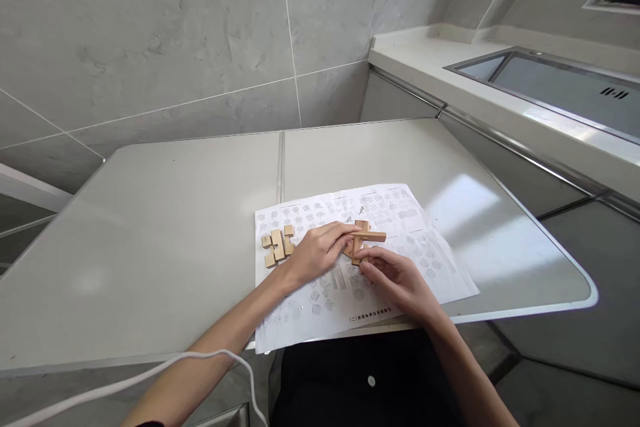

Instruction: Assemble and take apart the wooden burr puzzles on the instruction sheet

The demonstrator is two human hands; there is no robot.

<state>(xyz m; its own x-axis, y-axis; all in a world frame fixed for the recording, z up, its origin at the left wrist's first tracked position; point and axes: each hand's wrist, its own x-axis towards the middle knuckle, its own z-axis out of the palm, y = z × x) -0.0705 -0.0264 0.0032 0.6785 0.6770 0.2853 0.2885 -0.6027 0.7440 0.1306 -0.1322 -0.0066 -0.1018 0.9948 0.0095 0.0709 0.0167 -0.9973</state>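
Note:
A partly joined wooden puzzle (364,239) of crossed notched bars stands on a printed instruction sheet (400,213). My left hand (317,252) reaches in from the left and pinches the puzzle's near-left side. My right hand (395,275) comes from below, its fingertips closed on the lower end of the same puzzle. Several loose wooden puzzle pieces (277,244) lie together on the sheet just left of my left hand.
The sheet rests near the front edge of a grey table (165,233) with a seam down its middle. A tiled wall rises behind it. A counter with a steel sink (560,87) runs along the right. A white cable (150,377) hangs at lower left.

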